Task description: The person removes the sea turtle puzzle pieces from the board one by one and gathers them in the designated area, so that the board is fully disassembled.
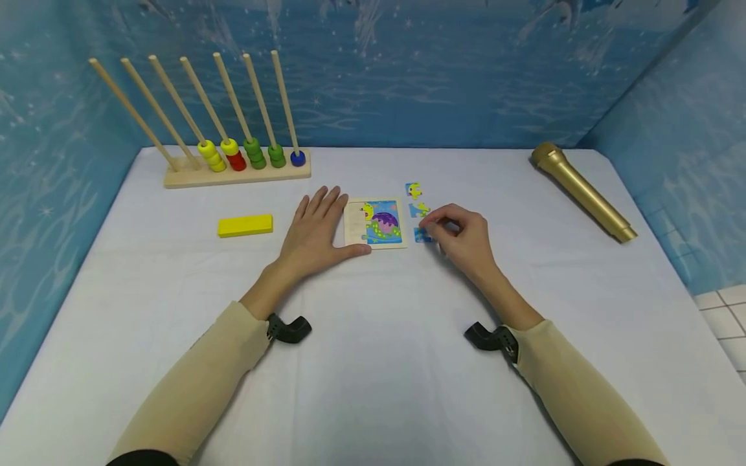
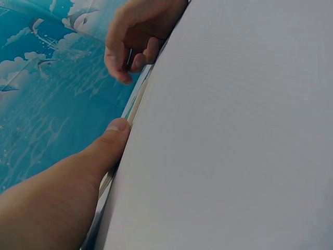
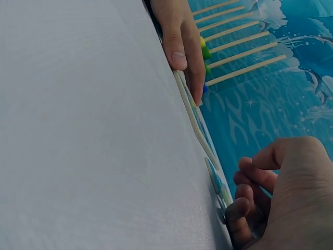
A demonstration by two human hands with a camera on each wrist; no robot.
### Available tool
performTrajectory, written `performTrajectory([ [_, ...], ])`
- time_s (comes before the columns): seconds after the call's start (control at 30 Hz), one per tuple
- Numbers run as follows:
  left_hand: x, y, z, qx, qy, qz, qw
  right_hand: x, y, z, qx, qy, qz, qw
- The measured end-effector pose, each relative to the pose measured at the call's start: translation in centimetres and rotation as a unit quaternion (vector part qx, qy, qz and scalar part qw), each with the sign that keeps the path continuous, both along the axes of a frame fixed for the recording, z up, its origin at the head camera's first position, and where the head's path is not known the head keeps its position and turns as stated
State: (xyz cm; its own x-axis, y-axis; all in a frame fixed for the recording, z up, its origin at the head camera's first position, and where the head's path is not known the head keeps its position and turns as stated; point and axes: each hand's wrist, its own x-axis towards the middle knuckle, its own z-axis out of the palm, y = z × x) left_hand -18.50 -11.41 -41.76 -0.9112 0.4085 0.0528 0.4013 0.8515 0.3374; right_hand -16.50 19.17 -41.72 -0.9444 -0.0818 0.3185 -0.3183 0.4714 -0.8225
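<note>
A square wooden jigsaw board [image 1: 353, 224] lies flat on the table with a dinosaur picture [image 1: 386, 223] partly filling it; bare wood shows along its left side. My left hand [image 1: 317, 230] lies spread beside the board, its thumb on the lower left corner. Right of the board, three loose jigsaw pieces form a column: a top piece [image 1: 414, 190], a middle piece [image 1: 417, 211] and a blue lower piece [image 1: 422, 235]. My right hand [image 1: 463, 236] hovers close over the lower two, fingers loosely bent. In the left wrist view, nothing shows between the right hand's fingers [image 2: 117, 60].
A wooden peg rack [image 1: 236, 176] with coloured beads stands at the back left. In front of it lies a yellow block [image 1: 245, 226]. A gold microphone-shaped object [image 1: 585, 193] lies at the back right. Blue sea-patterned walls [image 1: 454, 84] enclose the white table [image 1: 361, 362].
</note>
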Motion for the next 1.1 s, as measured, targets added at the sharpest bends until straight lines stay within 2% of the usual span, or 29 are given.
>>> performTrajectory([
  [0.13,0.0,0.1,-0.1,-0.001,0.004,0.001,1.0000,0.3,-0.2,0.4,-0.010,0.021,0.004,1.000],
  [0.27,-0.1,0.3,-0.1,0.000,0.006,-0.005,1.0000,1.1,-0.8,1.8,-0.040,0.042,0.000,0.998],
  [0.37,0.0,0.4,-0.1,0.002,0.004,-0.006,1.0000,1.5,-1.5,2.8,-0.058,0.052,-0.018,0.997],
  [0.47,0.1,0.3,0.0,0.003,0.003,-0.002,1.0000,1.3,-2.3,3.2,-0.071,0.061,-0.042,0.995],
  [0.67,0.2,0.0,0.1,0.007,0.006,0.002,1.0000,0.0,-4.0,2.8,-0.093,0.059,-0.078,0.991],
  [0.9,0.1,-0.1,-0.4,0.004,0.008,0.003,1.0000,-2.7,-4.4,0.6,-0.088,0.055,-0.058,0.993],
  [1.1,-0.1,-0.1,-0.3,0.004,0.016,0.002,0.9999,-4.3,-6.1,1.5,-0.097,-0.006,-0.049,0.994],
])
